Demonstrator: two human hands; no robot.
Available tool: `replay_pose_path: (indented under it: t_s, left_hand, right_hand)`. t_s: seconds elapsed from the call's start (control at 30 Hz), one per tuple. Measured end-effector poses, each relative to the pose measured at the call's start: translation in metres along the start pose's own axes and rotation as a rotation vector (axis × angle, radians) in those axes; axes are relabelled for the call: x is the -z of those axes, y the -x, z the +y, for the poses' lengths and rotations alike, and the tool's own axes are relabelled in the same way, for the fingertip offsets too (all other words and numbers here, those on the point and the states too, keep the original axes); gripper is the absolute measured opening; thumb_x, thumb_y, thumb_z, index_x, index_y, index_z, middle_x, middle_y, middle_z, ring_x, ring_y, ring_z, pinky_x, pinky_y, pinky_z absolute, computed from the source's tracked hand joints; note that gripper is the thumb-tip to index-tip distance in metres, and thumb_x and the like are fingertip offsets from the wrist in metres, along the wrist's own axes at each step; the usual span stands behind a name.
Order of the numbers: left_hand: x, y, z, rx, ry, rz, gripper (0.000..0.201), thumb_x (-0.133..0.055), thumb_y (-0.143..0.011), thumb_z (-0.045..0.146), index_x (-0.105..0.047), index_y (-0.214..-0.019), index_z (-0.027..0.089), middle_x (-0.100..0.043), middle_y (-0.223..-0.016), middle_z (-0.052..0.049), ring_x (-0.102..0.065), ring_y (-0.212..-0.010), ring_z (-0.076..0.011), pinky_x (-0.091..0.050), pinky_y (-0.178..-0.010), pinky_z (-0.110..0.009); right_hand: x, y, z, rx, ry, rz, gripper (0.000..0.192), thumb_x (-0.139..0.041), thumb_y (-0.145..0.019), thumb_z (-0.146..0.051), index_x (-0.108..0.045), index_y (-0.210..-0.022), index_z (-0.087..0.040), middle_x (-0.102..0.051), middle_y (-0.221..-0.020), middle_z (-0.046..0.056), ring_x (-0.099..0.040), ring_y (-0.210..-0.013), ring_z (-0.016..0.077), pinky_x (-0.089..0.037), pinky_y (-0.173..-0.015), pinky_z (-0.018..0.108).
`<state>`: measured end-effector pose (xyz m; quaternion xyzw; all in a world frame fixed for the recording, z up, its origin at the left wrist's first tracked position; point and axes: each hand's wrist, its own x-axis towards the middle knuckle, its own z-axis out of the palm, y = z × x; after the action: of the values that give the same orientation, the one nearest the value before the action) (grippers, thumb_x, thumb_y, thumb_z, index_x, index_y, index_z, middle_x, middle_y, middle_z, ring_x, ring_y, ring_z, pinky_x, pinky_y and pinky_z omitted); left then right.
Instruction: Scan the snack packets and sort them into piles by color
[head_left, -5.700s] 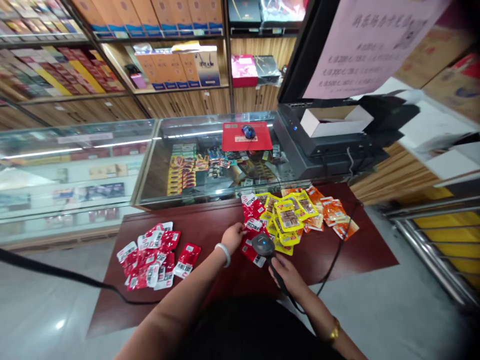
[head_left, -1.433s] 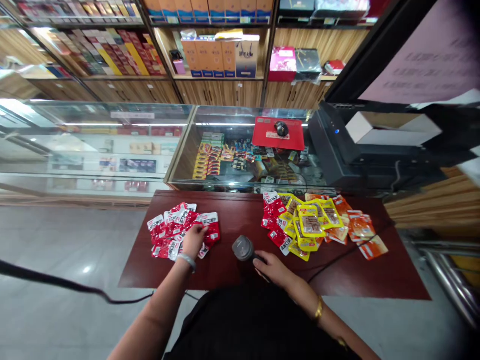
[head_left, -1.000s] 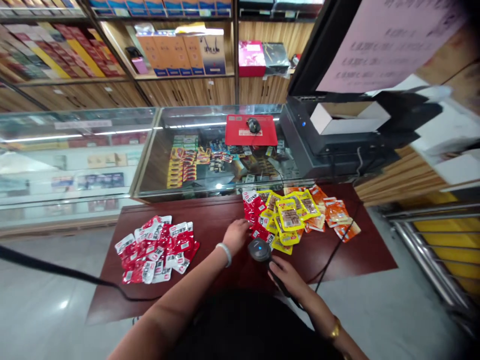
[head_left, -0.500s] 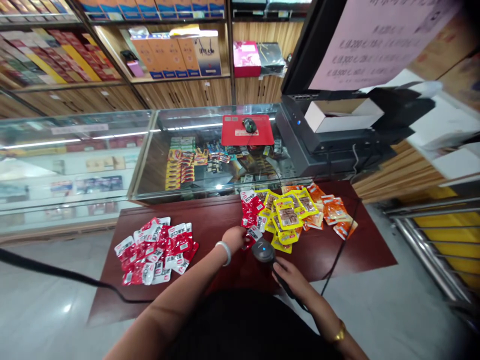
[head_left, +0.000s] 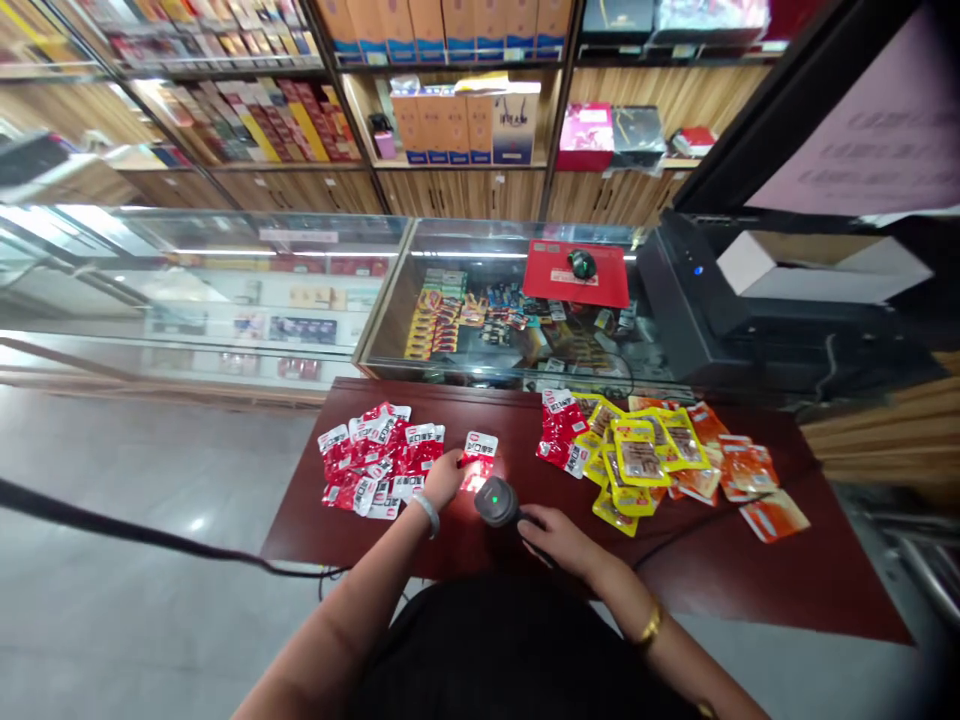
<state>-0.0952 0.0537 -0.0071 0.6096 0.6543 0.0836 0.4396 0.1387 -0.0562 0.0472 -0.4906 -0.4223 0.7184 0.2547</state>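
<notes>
My left hand point(head_left: 445, 477) holds a red snack packet point(head_left: 478, 455) above the dark red table point(head_left: 697, 565), just right of a pile of red packets point(head_left: 375, 460). My right hand point(head_left: 559, 538) grips a black barcode scanner point(head_left: 496, 500) with a green light on top; its red glow falls on the held packet. A mixed heap of red, yellow and orange packets point(head_left: 645, 458) lies to the right.
A glass display counter point(head_left: 495, 300) stands behind the table with a red mouse pad point(head_left: 576, 275) and mouse on it. A black register point(head_left: 750, 300) rises at the right. The scanner cable point(head_left: 697, 520) trails across the table. Shelves of boxes line the back wall.
My left hand took a red packet from the right heap and carried it left toward the red pile. The scanner followed it, and its light now shows green instead of blue.
</notes>
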Motion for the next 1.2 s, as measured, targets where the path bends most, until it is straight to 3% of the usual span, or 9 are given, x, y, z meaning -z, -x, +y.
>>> replay_pose_path:
  t_s: [0.23, 0.27, 0.37, 0.47, 0.67, 0.77, 0.87, 1.03, 1.2]
  left_hand:
    - [0.083, 0.003, -0.042, 0.190, -0.245, 0.271, 0.041, -0.049, -0.081, 0.059, -0.062, -0.086, 0.019, -0.065, -0.074, -0.004, -0.062, -0.073, -0.0214, -0.041, -0.065, -0.027]
    - [0.093, 0.003, -0.045, 0.227, -0.303, 0.280, 0.041, -0.050, -0.081, 0.057, -0.062, -0.089, 0.019, -0.067, -0.079, -0.007, -0.063, -0.079, -0.0244, -0.043, -0.068, -0.030]
    - [0.102, -0.001, -0.040, 0.239, -0.521, 0.517, 0.050, -0.055, -0.079, 0.052, -0.058, -0.112, 0.015, -0.064, -0.110, -0.017, -0.057, -0.107, -0.0339, -0.042, -0.087, -0.041]
    - [0.082, -0.015, -0.008, 0.058, -0.585, 0.626, 0.050, -0.054, -0.083, 0.045, -0.052, -0.122, 0.015, -0.057, -0.122, -0.017, -0.049, -0.119, -0.0331, -0.036, -0.100, -0.044]
    - [-0.017, -0.077, 0.096, -0.330, -0.477, 0.196, 0.039, -0.060, -0.082, 0.043, -0.060, -0.114, 0.019, -0.061, -0.115, -0.012, -0.054, -0.112, -0.0256, -0.037, -0.102, -0.034]
    - [-0.064, -0.108, 0.143, -0.363, -0.490, 0.098, 0.057, -0.064, -0.079, 0.049, -0.055, -0.124, 0.015, -0.056, -0.126, -0.016, -0.052, -0.116, -0.0286, -0.036, -0.101, -0.036]
    - [-0.091, -0.129, 0.174, -0.360, -0.545, 0.016, 0.073, -0.065, -0.075, 0.056, -0.049, -0.132, 0.014, -0.048, -0.137, -0.018, -0.047, -0.123, -0.0312, -0.035, -0.102, -0.037]
    - [-0.100, -0.137, 0.187, -0.328, -0.689, -0.025, 0.070, -0.066, -0.073, 0.058, -0.050, -0.129, 0.018, -0.051, -0.132, -0.017, -0.047, -0.120, -0.0320, -0.037, -0.098, -0.040]
    - [-0.097, -0.116, 0.166, -0.390, -0.722, -0.008, 0.068, -0.070, -0.071, 0.052, -0.050, -0.127, 0.020, -0.053, -0.130, -0.015, -0.043, -0.122, -0.0325, -0.033, -0.100, -0.042]
  right_hand:
    - [-0.001, -0.019, -0.007, -0.004, 0.007, -0.001, 0.056, -0.063, -0.077, -0.063, -0.065, -0.106, -0.015, -0.054, -0.057, -0.004, -0.045, -0.047, 0.0100, -0.033, -0.045, 0.021]
    - [0.001, -0.019, -0.008, -0.008, -0.011, 0.010, 0.055, -0.063, -0.077, -0.063, -0.065, -0.106, -0.016, -0.054, -0.057, -0.005, -0.044, -0.046, 0.0100, -0.033, -0.045, 0.021]
    - [0.011, -0.015, -0.012, -0.013, -0.069, 0.060, 0.053, -0.065, -0.076, -0.062, -0.065, -0.104, -0.016, -0.053, -0.056, -0.005, -0.043, -0.045, 0.0099, -0.033, -0.044, 0.021]
    - [0.022, -0.007, -0.013, -0.036, -0.149, 0.122, 0.051, -0.066, -0.076, -0.061, -0.064, -0.102, -0.017, -0.052, -0.055, -0.005, -0.042, -0.044, 0.0092, -0.030, -0.042, 0.020]
    - [0.049, 0.015, -0.003, -0.027, -0.260, 0.214, 0.055, -0.066, -0.073, -0.066, -0.062, -0.100, -0.018, -0.048, -0.052, -0.007, -0.038, -0.041, 0.0080, -0.026, -0.038, 0.020]
    - [0.060, 0.024, 0.008, -0.032, -0.283, 0.257, 0.057, -0.063, -0.073, -0.070, -0.059, -0.097, -0.019, -0.046, -0.051, -0.008, -0.038, -0.040, 0.0078, -0.026, -0.037, 0.019]
    - [0.069, 0.032, 0.021, -0.026, -0.285, 0.284, 0.057, -0.059, -0.075, -0.072, -0.056, -0.095, -0.018, -0.044, -0.050, -0.009, -0.034, -0.038, 0.0065, -0.025, -0.036, 0.018]
    - [0.077, 0.041, 0.036, -0.014, -0.323, 0.315, 0.053, -0.058, -0.079, -0.068, -0.056, -0.095, -0.018, -0.045, -0.052, -0.009, -0.035, -0.039, 0.0060, -0.025, -0.036, 0.017]
    - [0.079, 0.043, 0.044, -0.025, -0.330, 0.325, 0.055, -0.059, -0.078, -0.068, -0.057, -0.100, -0.018, -0.046, -0.054, -0.008, -0.037, -0.041, 0.0068, -0.027, -0.038, 0.018]
